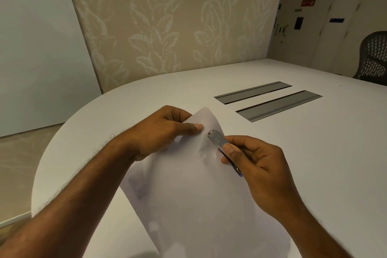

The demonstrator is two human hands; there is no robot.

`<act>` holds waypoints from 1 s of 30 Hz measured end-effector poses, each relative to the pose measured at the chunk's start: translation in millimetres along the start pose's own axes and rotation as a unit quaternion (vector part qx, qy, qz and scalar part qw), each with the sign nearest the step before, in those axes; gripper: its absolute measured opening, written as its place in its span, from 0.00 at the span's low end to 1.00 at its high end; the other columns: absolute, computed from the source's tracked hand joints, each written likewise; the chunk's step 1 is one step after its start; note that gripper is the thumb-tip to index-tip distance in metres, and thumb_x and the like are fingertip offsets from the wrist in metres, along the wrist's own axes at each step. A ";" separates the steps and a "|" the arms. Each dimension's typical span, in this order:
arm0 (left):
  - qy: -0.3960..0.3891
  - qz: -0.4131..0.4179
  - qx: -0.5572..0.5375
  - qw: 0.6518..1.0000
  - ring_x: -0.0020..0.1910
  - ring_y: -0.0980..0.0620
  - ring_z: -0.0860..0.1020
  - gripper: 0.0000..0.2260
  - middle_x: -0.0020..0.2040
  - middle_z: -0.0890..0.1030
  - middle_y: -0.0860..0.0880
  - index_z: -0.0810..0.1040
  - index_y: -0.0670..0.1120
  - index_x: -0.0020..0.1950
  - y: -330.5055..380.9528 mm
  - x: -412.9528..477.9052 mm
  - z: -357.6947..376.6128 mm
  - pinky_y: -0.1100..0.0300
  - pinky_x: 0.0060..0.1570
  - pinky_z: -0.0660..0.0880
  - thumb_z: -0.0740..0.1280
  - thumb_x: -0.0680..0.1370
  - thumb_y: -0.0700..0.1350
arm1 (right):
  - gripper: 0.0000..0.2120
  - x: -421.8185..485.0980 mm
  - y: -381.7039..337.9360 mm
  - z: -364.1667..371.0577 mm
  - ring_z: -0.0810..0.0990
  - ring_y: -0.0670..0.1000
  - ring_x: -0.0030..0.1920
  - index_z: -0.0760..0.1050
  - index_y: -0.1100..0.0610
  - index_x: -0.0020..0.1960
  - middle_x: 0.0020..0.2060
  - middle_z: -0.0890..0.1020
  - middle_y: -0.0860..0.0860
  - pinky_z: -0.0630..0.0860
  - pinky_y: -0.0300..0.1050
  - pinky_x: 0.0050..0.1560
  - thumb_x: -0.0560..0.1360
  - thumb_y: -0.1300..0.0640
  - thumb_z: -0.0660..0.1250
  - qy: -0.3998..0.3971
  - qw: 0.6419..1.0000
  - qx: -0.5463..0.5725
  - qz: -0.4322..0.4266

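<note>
White paper is held up off a pale rounded table, with its top corner pointing away from the person and its lower part running out of view at the bottom. Whether it is one sheet or several cannot be told.

A small metal stapler sits with its head on the paper's right edge, just below that corner. The right hand grips it, thumb on top and fingers curled beneath. The left hand pinches the paper near the top, thumb flat on the front face beside the stapler's head. Its fingers are hidden behind the sheet.

The paper hides the table beneath it. Farther out to the right, two grey recessed slots lie side by side in the tabletop. A leaf-patterned wall panel stands behind the table, and a dark mesh chair is at the far right.
</note>
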State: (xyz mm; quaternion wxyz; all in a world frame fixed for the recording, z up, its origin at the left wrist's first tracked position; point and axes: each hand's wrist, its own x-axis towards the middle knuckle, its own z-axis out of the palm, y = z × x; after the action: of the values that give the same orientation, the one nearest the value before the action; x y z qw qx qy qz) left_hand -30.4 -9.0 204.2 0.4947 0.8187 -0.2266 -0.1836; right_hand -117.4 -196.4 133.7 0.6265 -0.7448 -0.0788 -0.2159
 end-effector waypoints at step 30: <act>0.018 0.025 -0.104 0.994 0.42 0.41 0.84 0.12 0.48 0.86 0.38 0.86 0.39 0.48 -15.1 -4.5 9.6 0.47 0.50 0.80 0.67 0.76 0.47 | 0.11 -2.6 2.1 4.8 0.84 0.49 0.43 0.80 0.47 0.48 0.39 0.85 0.45 0.81 0.38 0.45 0.67 0.47 0.65 0.019 1.000 0.025 0.002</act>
State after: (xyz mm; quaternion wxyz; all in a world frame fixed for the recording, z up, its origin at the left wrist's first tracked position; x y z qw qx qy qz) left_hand -36.4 -7.4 186.9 0.5856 0.7602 -0.2175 -0.1787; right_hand -117.9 -191.8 130.1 0.6468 -0.7249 -0.0706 -0.2264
